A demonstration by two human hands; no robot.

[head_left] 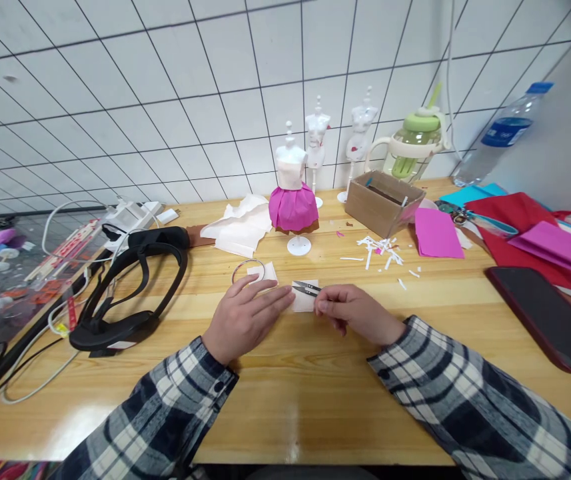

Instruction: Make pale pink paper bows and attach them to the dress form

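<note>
Over pale square paper [304,303], right hand [355,312] holds metal snips [307,288].

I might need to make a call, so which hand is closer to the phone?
Right. The right hand, holding the snips, is left of the phone; the left hand is farther left, on the near side of the ring.

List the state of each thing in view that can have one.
Snips: blades apart, in right hand
Left hand: palm down, fingers extended
White square: lying flat
Front mannequin: upright, skirted
Rear mannequins: upright, skirtless
Cardboard box: open-topped
Bottle: capped
Cup: lidded
Phone: screen dark
Paper strips: scattered
</note>
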